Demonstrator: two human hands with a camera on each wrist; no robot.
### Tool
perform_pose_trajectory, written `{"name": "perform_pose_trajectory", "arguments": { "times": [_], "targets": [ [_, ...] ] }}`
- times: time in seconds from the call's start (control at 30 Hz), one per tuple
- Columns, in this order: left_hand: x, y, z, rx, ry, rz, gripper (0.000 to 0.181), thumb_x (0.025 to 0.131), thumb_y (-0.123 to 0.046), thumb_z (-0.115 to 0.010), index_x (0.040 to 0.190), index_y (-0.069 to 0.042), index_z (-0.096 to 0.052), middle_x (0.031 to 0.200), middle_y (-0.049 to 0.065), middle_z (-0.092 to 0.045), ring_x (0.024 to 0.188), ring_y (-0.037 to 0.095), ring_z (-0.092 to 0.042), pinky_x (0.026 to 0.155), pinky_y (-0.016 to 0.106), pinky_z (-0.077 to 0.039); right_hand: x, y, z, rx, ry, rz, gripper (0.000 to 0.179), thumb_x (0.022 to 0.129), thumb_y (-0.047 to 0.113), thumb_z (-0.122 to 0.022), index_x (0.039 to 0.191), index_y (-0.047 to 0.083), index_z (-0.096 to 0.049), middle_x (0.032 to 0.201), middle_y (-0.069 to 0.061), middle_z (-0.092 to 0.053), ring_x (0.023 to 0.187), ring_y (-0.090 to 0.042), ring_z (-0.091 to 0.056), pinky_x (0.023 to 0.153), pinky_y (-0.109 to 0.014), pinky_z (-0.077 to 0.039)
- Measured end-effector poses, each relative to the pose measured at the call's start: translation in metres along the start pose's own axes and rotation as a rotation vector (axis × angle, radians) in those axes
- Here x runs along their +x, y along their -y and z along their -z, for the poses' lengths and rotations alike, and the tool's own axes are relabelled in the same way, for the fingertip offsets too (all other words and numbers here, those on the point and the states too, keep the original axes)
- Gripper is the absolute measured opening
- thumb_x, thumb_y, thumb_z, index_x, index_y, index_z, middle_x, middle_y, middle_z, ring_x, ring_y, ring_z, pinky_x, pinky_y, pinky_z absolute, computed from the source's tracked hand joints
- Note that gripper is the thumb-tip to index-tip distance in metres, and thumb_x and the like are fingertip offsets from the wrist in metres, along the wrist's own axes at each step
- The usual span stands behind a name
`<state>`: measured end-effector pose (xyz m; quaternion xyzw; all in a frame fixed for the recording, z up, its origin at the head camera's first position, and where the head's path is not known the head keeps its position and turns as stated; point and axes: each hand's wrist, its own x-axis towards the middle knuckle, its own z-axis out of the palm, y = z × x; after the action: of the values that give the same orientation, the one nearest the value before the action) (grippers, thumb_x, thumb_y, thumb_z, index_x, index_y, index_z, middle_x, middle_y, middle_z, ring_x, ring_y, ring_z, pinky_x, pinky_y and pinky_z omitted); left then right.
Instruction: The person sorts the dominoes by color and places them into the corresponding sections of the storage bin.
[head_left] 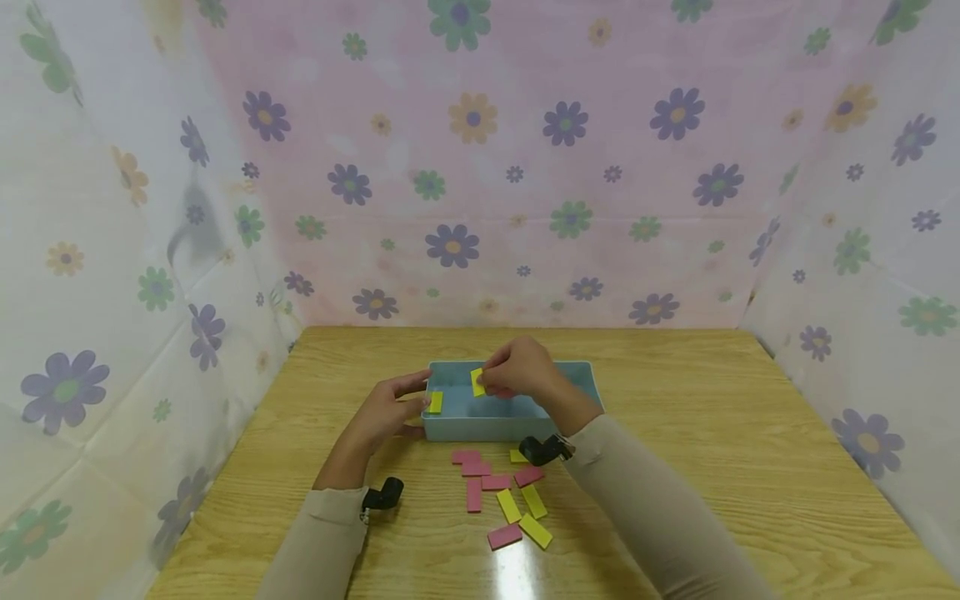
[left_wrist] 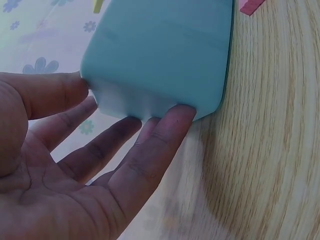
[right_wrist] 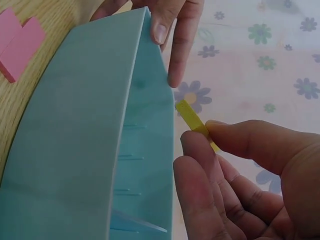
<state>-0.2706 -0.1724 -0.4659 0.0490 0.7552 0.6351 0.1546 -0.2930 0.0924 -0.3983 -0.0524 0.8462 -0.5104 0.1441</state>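
Note:
A light blue rectangular box (head_left: 472, 429) stands on the table. My left hand (head_left: 386, 412) is at its left end; in the left wrist view the thumb and spread fingers (left_wrist: 160, 145) touch the rim and end wall of the box (left_wrist: 165, 45). Over the box, my right hand (head_left: 525, 371) pinches a yellow domino-like block (head_left: 477, 382) between thumb and fingers, seen edge-on as a yellow block (right_wrist: 192, 117) in the right wrist view. Another yellow block (head_left: 436, 402) is inside the box at its left end.
In front of the box lie several pink blocks (head_left: 474, 495) and several yellow blocks (head_left: 536, 531), loosely scattered on the wooden table (head_left: 675, 392). Flower-patterned cloth (head_left: 517, 192) walls off the back and both sides. Black wrist cameras (head_left: 384, 494) are strapped to both wrists.

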Motion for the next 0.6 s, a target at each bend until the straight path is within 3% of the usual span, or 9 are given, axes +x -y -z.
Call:
{"name": "perform_pose_trajectory", "arguments": {
  "times": [0.4,0.6],
  "targets": [
    [-0.001,0.000,0.001,-0.006,0.009,-0.004,0.057,0.103,-0.009,-0.062,0.158,-0.017,-0.046,0.162,0.020,-0.040,0.134,0.044,-0.055,0.086,0.054,-0.062,0.018,0.003,-0.015,-0.003,-0.020,-0.069,0.011,0.085,0.014,-0.085,0.090,0.004,-0.081,0.079,-0.009,-0.078,0.081,-0.028,-0.079,0.078,-0.046,-0.064],
    [-0.001,0.001,0.002,-0.006,0.020,-0.013,0.058,0.103,-0.010,-0.062,0.158,-0.017,-0.045,0.162,0.020,-0.039,0.135,0.045,-0.054,0.086,0.055,-0.062,0.021,0.007,-0.021,-0.008,-0.024,-0.088,0.010,0.084,0.013,-0.085,0.088,0.004,-0.081,0.077,-0.009,-0.078,0.085,-0.032,-0.079,0.076,-0.044,-0.065]
  ]
}}
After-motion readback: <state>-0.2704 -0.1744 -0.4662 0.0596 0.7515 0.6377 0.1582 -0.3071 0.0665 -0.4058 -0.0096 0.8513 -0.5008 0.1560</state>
